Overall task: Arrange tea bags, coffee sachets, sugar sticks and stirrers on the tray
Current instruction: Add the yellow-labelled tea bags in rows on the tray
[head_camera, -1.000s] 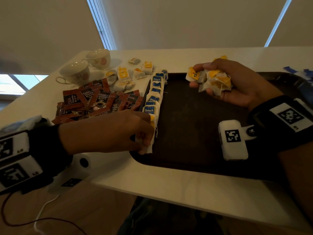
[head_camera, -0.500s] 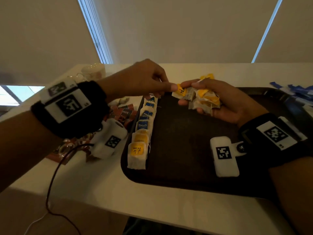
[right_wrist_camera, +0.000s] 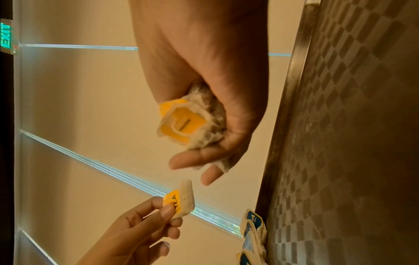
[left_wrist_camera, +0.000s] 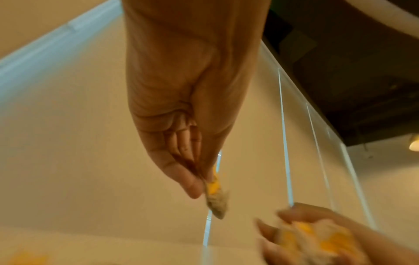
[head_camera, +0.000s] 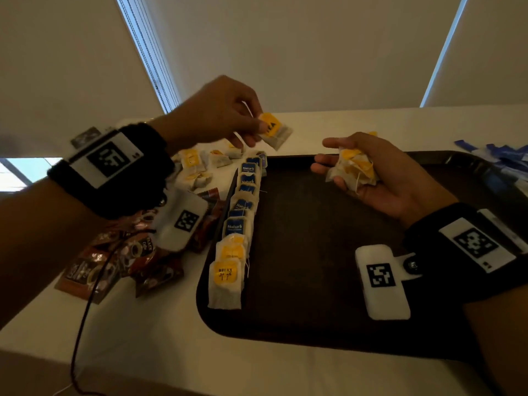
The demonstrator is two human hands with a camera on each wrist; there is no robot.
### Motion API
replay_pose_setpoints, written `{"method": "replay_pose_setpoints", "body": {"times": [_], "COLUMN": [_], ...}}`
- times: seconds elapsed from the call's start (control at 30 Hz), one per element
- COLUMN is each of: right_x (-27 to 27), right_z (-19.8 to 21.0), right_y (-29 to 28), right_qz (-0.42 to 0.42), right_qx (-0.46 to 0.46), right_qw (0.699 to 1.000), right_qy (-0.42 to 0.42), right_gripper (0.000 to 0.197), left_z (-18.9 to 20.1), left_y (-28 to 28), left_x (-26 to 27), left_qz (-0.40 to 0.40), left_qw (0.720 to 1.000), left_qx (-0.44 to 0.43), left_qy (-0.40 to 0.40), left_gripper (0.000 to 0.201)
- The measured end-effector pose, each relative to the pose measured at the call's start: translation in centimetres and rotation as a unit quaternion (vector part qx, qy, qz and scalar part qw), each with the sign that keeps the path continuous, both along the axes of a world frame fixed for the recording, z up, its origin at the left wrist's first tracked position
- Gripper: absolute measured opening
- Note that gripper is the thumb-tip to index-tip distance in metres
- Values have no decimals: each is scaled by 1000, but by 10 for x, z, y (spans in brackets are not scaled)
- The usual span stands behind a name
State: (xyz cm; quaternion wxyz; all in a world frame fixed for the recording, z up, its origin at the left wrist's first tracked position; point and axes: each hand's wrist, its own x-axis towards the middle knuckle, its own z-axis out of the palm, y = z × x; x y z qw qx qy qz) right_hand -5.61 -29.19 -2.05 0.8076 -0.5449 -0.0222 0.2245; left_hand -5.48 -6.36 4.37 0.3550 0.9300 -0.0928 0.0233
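One yellow-tagged paper tea bag (head_camera: 273,131) is pinched in the air by the left hand (head_camera: 213,115), above the far left corner of the dark brown plastic tray (head_camera: 328,252). Right hand (head_camera: 380,174) cups a bunch of yellow-tagged tea bags (head_camera: 353,170). A row of blue- and yellow-tagged tea bags (head_camera: 238,224) lies along the tray's left edge, brown coffee sachets (head_camera: 120,258) beside it on the white table (head_camera: 160,338).
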Motion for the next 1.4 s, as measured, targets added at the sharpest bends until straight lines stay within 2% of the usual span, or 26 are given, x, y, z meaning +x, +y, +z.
{"method": "replay_pose_setpoints", "body": {"times": [0.13,0.23,0.4,0.53,0.63,0.77,0.9,1.0,1.07,1.2,1.3,1.4], "right_x": [5,7,9,9,8,9,8,8,8,8,8,8], "right_z": [-2,-3,-3,0,1,2,2,4,6,7,7,6], "right_y": [-4,-5,-6,-7,-5,-4,-2,-1,0,0,1,3], "right_qz": [-60,-74,-73,-75,-75,-58,-37,-20,-9,9,21,51], "right_qx": [31,33,28,24,4,-3,-4,-3,-1,-6,-11,-27], "right_qw": [997,996,996,996,996,997,998,998,998,998,997,997], "right_qy": [30,38,40,49,55,57,55,62,68,69,68,49], "right_gripper": [19,18,18,19,20,23,26,29,35,53,64,70], "left_z": [13,10,-13,-26,-37,-48,-55,-53,-42,-11,2,5], "left_y": [18,20,6,-4,-6,-8,-5,-5,-1,4,1,-7], "left_x": [27,50,82,102,114,126,132,126,117,77,38,19], "left_qz": [-6,-44,-123,-146,-152,-139,-131,-122,-103,-79,-115,-177], "left_qw": [997,987,950,932,919,911,923,941,960,991,992,983], "left_qx": [81,145,250,285,325,372,353,309,260,95,40,47], "left_qy": [2,48,143,172,166,110,84,54,14,-43,-40,-30], "left_gripper": [8,5,19,9,12,16,20,24,25,27,33,32]}}
